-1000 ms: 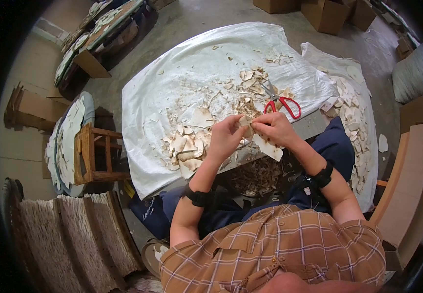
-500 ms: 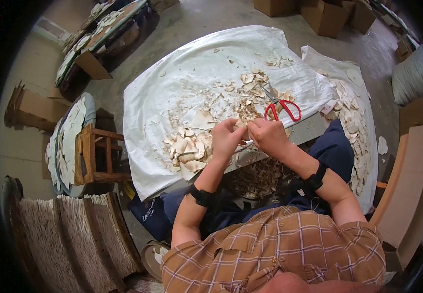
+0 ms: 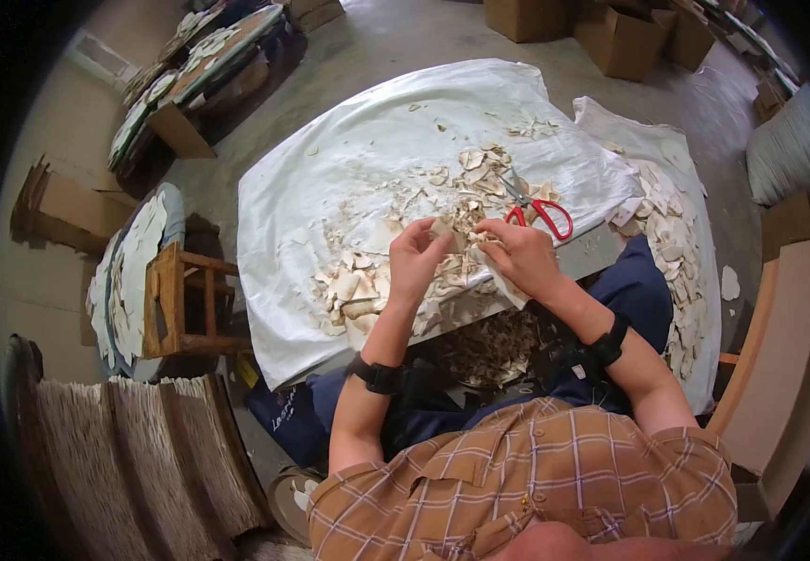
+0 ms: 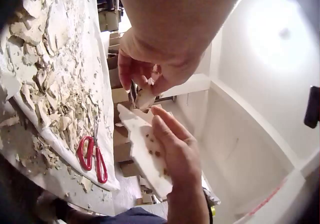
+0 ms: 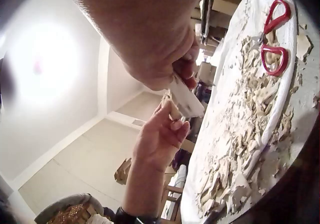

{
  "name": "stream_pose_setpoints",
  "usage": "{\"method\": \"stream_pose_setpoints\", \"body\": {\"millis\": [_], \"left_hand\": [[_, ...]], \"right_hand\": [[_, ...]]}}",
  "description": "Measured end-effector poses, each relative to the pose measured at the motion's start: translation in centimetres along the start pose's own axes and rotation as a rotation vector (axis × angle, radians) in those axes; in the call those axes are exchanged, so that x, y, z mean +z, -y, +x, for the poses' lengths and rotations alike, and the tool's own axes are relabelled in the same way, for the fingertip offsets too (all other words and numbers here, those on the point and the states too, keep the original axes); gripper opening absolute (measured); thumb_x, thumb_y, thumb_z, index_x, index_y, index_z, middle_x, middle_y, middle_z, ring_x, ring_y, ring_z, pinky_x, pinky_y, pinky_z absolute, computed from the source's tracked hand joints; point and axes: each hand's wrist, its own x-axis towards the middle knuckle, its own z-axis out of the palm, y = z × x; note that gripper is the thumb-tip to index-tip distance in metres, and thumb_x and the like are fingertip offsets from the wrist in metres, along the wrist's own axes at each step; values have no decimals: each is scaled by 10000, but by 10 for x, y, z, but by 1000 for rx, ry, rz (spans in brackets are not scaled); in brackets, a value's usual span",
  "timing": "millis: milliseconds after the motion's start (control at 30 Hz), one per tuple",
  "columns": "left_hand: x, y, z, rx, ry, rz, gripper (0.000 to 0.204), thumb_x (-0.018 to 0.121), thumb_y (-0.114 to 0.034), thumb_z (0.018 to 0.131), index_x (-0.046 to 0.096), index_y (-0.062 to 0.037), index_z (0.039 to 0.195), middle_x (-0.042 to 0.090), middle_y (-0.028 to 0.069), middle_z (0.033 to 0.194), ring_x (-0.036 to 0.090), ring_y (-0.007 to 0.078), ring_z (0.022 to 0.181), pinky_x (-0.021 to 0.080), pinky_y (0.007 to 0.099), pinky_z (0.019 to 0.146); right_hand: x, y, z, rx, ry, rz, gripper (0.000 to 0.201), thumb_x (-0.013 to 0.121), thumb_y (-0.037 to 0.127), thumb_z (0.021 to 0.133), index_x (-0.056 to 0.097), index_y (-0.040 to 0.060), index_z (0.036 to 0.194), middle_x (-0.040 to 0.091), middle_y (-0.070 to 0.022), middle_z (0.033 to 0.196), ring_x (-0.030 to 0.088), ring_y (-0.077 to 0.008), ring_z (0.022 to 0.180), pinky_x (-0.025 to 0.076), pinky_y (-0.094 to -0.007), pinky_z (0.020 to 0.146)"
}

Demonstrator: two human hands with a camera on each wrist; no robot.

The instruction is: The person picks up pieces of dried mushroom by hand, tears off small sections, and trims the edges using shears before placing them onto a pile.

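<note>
At my far left stands a square-edged wooden stool (image 3: 166, 299), next to a rounded board (image 3: 173, 210) spread with flat, pale sheets (image 3: 134, 271). Then comes a rumpled white cloth (image 3: 330, 140) over the grey tabletop (image 3: 594, 247), with curled, jagged cream flakes (image 3: 353, 285) heaped on its near side, browned along some edges. My left grip (image 3: 412, 271) pinches a small cream piece (image 3: 440, 232) between thumb and fingertips, above the cloth. Just right of it, my right grip (image 3: 526, 260) holds a thin, stiff-looking slab (image 4: 145, 156) between thumb and fingers. From my head I see only a pale strip of that slab below my hand; my left wrist view shows its broad face, dotted with brown spots, and one ragged edge. In my right wrist view the slab overlaps the small piece, and I cannot tell whether they touch. Scissors (image 3: 543, 213) with smooth red loops lie beyond my right hand, blades among the scraps. Farther right, more pale pieces (image 3: 671, 234) are heaped on a second white sheet (image 3: 648, 136).
</note>
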Motion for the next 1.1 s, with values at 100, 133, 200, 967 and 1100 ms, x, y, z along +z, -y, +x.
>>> {"method": "stream_pose_setpoints", "body": {"millis": [100, 133, 200, 967, 1100], "left_hand": [[6, 3, -2, 123, 36, 199, 241, 599, -54, 771, 546, 53, 979, 595, 41, 737, 558, 78, 651, 452, 196, 556], [9, 3, -4, 213, 27, 284, 219, 608, -54, 764, 565, 54, 950, 595, 30, 737, 548, 68, 636, 434, 189, 543], [10, -1, -6, 265, 43, 355, 194, 616, -50, 753, 583, 39, 922, 594, 29, 723, 537, 66, 608, 424, 193, 529], [18, 8, -8, 337, -55, 674, 131, 616, -75, 675, 569, 26, 745, 546, 88, 563, 543, 125, 486, 439, 267, 460], [14, 9, -3, -111, 12, 26, 113, 583, -41, 690, 579, 67, 723, 579, 67, 622, 559, 108, 532, 458, 228, 417]], "right_hand": [[2, 1, 1, 11, -37, 74, 181, 557, 174, 763, 601, 98, 920, 593, -125, 684, 581, -286, 631, 441, -366, 546], [6, -2, 1, 0, -45, 92, 179, 553, 174, 764, 604, 103, 921, 593, -130, 700, 582, -287, 643, 440, -368, 550], [9, -4, 1, -9, -53, 110, 178, 549, 175, 766, 606, 107, 921, 594, -135, 716, 583, -287, 655, 439, -370, 555], [25, -12, 1, -382, 23, -313, 122, 530, 156, 732, 502, 73, 648, 506, -72, 588, 559, -236, 510, 428, -349, 428], [25, -12, 2, -401, 18, -296, 126, 527, 160, 742, 495, 73, 656, 498, -68, 586, 555, -233, 508, 425, -343, 423]]}}
